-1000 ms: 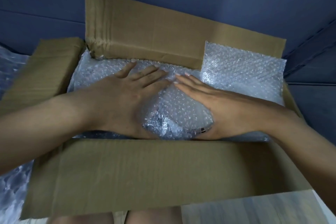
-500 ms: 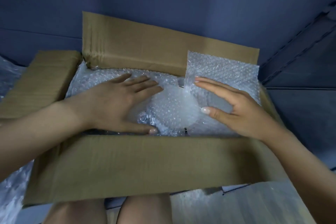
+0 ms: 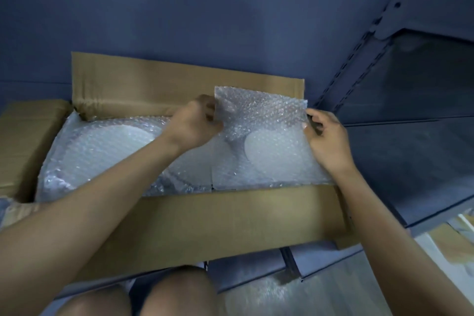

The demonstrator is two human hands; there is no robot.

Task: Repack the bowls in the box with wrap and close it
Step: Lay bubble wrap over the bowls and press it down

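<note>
Box (image 3: 205,215) sat open, flaps up. Bowls (image 3: 272,151) lay inside under bubble wrap (image 3: 259,115). Left hand (image 3: 195,123) pinched loose sheet's edge at 9 o'clock; right hand (image 3: 325,136) pinched edge at 3. Wrapping prob. mostly done; sheet still needed laying flat, flaps folding shut.

Blue-grey floor (image 3: 256,268) under everything, seams between its panels. Directly on it: open cardboard box (image 3: 218,215), flaps folded outward, far flap upright against the blue wall. Just beside the box at left, a bit of bubble wrap (image 3: 3,209).
</note>
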